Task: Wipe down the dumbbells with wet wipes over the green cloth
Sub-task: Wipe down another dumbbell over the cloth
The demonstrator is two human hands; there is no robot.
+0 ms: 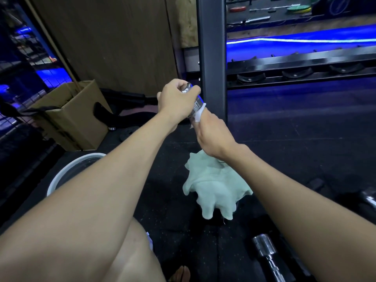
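While it is held in the air above the green cloth (213,184), the chrome dumbbell (194,98) is gripped at both ends. The left hand (176,102) has its fingers curled round the upper end; the right hand (213,135) wraps a white wet wipe (198,117) round the lower part of the bar, fingers closed on wipe and metal together. The dumbbell tilts, upper end away from the person (most of it is hidden by the 2 hands).

The green cloth lies crumpled on the dark rubber floor (295,139), directly below the right wrist. Nearer the camera than the cloth and to its right, a second chrome dumbbell (268,259) lies on the floor; a further metal piece (369,198) shows at the frame edge right of the cloth, too blurred to identify. Left of the cloth sits a white-rimmed bucket (67,171), and beyond that a cardboard box (79,115). Behind the cloth stands a dark upright post (212,58) of a rack, with empty cradles (295,73) to the right.
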